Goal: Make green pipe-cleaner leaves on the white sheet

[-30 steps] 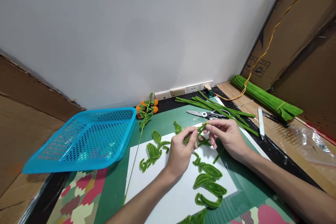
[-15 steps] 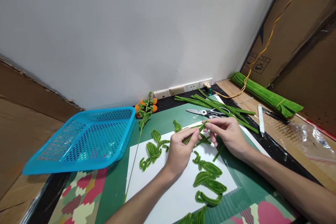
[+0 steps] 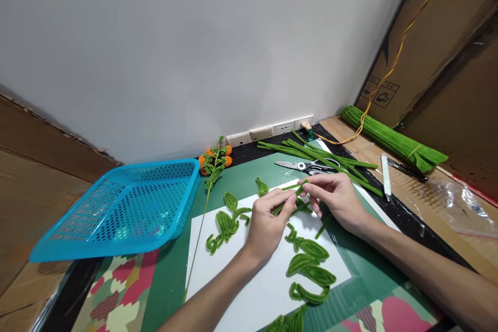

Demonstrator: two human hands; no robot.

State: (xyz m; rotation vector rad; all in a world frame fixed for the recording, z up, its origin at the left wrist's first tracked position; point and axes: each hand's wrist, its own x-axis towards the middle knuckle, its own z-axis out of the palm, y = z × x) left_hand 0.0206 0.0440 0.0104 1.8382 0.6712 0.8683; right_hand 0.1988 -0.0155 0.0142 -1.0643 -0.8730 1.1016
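Observation:
My left hand (image 3: 267, 222) and my right hand (image 3: 337, 201) meet over a white sheet (image 3: 249, 280), both pinching one green pipe cleaner (image 3: 297, 190) that is bent between the fingertips. On the sheet lie several finished green pipe-cleaner leaves (image 3: 309, 264), with more (image 3: 225, 223) to the left of my left hand. A long green stem with orange flowers (image 3: 213, 162) lies along the sheet's left edge.
A blue plastic basket (image 3: 124, 207) stands tilted at the left. Scissors (image 3: 305, 166) and loose green pipe cleaners (image 3: 330, 162) lie behind my hands. A bundle of green pipe cleaners (image 3: 392, 139), a white tool (image 3: 385, 175) and a plastic bag (image 3: 462, 207) are at the right.
My hands stay together on the pipe cleaner and have shifted only slightly; the fingers keep working the bend. The view has tilted a little.

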